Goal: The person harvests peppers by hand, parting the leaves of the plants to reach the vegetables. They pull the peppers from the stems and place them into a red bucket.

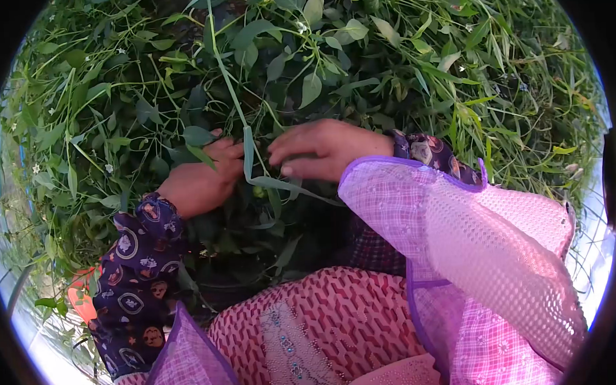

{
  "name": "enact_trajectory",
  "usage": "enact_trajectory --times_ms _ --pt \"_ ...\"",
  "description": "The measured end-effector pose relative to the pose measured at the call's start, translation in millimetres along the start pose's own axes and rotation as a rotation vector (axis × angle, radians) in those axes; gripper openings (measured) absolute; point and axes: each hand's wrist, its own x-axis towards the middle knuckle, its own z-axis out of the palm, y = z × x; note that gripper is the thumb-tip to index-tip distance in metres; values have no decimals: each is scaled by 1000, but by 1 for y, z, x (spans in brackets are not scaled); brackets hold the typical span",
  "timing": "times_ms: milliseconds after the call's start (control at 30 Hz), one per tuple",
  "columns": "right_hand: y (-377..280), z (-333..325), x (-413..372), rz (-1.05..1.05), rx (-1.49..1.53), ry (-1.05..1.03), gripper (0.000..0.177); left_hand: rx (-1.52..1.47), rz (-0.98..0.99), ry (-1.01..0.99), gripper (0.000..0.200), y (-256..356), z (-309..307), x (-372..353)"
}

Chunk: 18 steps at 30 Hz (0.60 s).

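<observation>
My left hand reaches into leafy green plants that look like pepper plants. Its fingers are curled inward among the leaves, and whatever they hold is hidden. Opposite it, my right hand has its fingers stretched out and the thumb apart, with nothing visible between them. A long grass blade hangs bent down between the two hands. Just below the fingers, a small round green fruit shows among the foliage.
Dense stems and small white flowers surround the hands. Tall grass crowds the right side. A pink and purple cloth drapes over my right forearm. An orange object lies at the left, beside my sleeve.
</observation>
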Motion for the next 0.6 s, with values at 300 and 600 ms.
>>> enact_trajectory --times_ms 300,600 --pt "74 -57 -37 242 -1080 154 16 61 27 54 24 2 1 -1" --pt "80 -48 -35 337 -1190 -2 17 -108 -3 71 26 -8 4 -10"
